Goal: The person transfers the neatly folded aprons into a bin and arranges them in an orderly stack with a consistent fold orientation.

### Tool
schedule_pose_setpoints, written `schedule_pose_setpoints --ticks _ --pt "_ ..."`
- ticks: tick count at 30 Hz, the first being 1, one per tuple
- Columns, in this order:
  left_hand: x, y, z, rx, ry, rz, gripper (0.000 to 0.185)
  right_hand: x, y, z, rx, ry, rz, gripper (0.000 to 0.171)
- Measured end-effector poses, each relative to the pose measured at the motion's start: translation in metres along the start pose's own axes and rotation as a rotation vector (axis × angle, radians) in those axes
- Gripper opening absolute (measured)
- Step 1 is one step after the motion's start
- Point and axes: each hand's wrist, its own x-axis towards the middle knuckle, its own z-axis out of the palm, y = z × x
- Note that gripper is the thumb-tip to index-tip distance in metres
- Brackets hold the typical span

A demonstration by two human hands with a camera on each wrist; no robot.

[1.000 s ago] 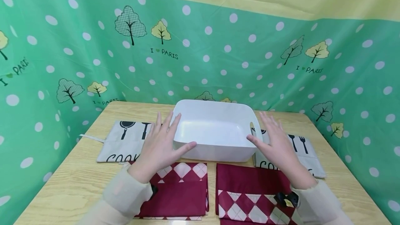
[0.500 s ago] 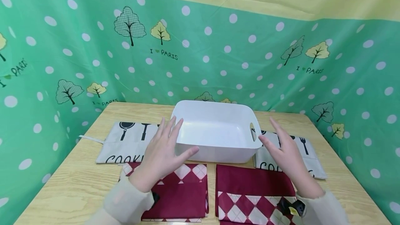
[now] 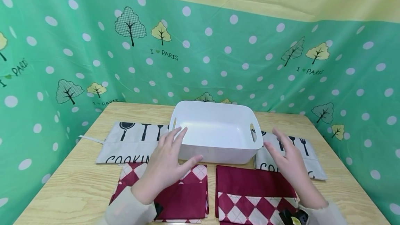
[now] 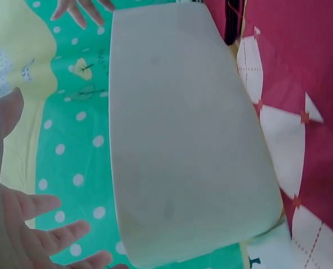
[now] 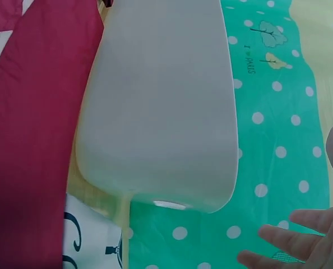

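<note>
A white plastic bin (image 3: 215, 131) with handle slots stands empty at the middle of the wooden table (image 3: 81, 180); its outer wall fills the left wrist view (image 4: 183, 140) and the right wrist view (image 5: 161, 106). My left hand (image 3: 167, 160) hovers with spread fingers just off the bin's left front corner, above a folded maroon diamond-pattern cloth (image 3: 184, 197). My right hand (image 3: 289, 160) is open just right of the bin, over a grey "COOKING" cloth (image 3: 307, 155). Neither hand holds anything.
A second maroon cloth (image 3: 253, 192) lies front right and another grey "COOKING" cloth (image 3: 128, 141) left of the bin. Green polka-dot fabric (image 3: 218, 55) walls the table on three sides.
Both hands have drawn back toward me and away from the bin's sides. The bin stays where it was.
</note>
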Motion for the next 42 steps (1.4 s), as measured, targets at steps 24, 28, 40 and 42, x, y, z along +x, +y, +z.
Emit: schedule_pose_setpoints --ticks 24,28,40,42 --pt "-0.019 0.019 0.012 -0.106 0.013 0.019 0.081 -0.014 0.024 0.000 0.012 0.007 0.059 0.067" --pt "-0.021 0.020 0.014 -0.116 0.009 0.018 0.079 -0.016 0.029 -0.001 0.018 -0.010 0.074 0.066" --pt "-0.028 0.024 0.027 -0.175 -0.010 0.052 0.073 -0.021 0.045 -0.006 0.004 -0.102 0.216 0.074" --pt "-0.029 0.024 0.030 -0.173 -0.008 0.061 0.072 -0.022 0.048 -0.007 0.003 -0.120 0.249 0.076"
